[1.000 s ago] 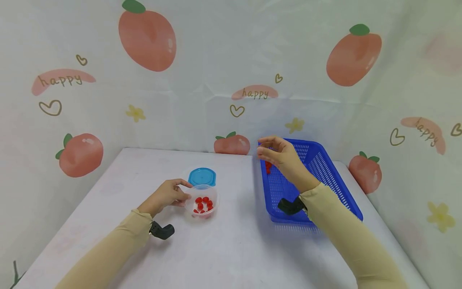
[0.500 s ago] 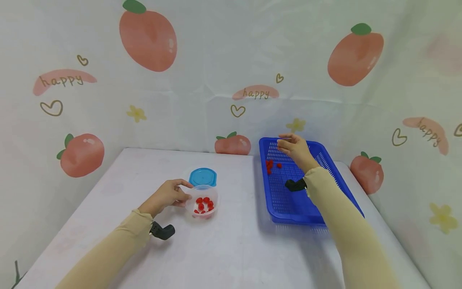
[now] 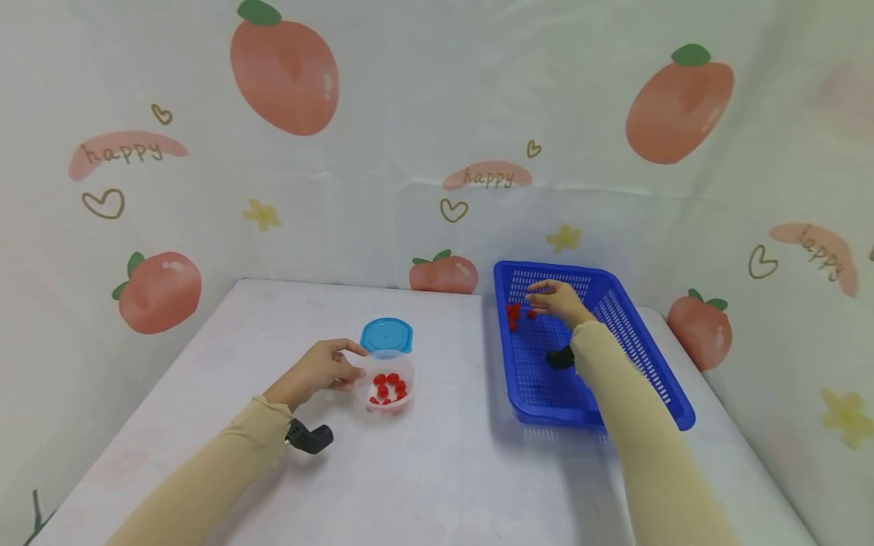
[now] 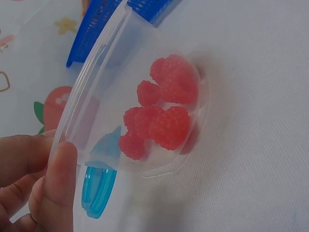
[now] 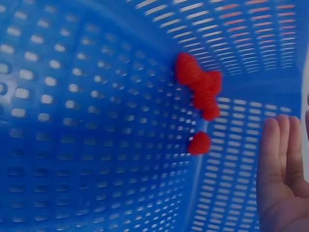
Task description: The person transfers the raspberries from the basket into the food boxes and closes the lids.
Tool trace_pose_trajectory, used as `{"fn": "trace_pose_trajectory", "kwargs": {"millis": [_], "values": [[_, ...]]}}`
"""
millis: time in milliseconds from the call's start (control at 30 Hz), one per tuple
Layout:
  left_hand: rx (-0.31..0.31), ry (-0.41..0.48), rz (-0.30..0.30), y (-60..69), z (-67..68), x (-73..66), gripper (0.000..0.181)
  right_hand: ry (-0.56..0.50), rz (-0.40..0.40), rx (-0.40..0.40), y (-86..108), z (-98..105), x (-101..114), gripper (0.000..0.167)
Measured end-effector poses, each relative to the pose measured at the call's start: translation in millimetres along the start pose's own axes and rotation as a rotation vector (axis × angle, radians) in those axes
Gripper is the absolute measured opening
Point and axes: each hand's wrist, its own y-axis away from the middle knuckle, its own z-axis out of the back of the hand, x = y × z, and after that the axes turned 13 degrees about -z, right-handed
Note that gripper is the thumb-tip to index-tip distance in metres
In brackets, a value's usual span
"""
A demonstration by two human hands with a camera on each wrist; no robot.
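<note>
My left hand (image 3: 315,373) pinches the rim of a clear plastic tub (image 4: 116,67) between thumb and fingers. Several raspberries (image 4: 171,128) lie on the bottom of the tub, which stands on the table. Over the far left part of a blue slotted basket (image 3: 509,364) is my right hand (image 3: 561,302). Its fingers (image 5: 271,150) look fairly straight in the right wrist view, with nothing seen between them. More raspberries (image 5: 205,92) form a cluster inside the basket near its far left corner, and a single raspberry (image 5: 200,143) lies just apart, close to the right hand.
A round blue lid (image 3: 386,335) lies on the white table (image 3: 451,470) just behind the tub. A fruit-printed white cloth (image 3: 382,152) hangs behind the table and at its sides. The basket stands at the back right, against the cloth.
My right hand has moved from the basket's far left rim rightward, then lower into the basket. Raspberries in the corner have come into fuller view. The left hand and tub stay put.
</note>
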Motion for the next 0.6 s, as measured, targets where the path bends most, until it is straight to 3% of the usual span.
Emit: {"fn": "trace_pose_trajectory", "kwargs": {"millis": [300,600], "values": [[0.005,-0.005,-0.002,1.8,0.2,-1.8,0.043,0.100,-0.029,0.019,-10.4,-14.1,-14.8,0.039],[0.000,0.004,-0.001,1.8,0.8,-1.7,0.043,0.189,-0.068,0.028,-7.8,-26.9,-18.5,0.036]]}}
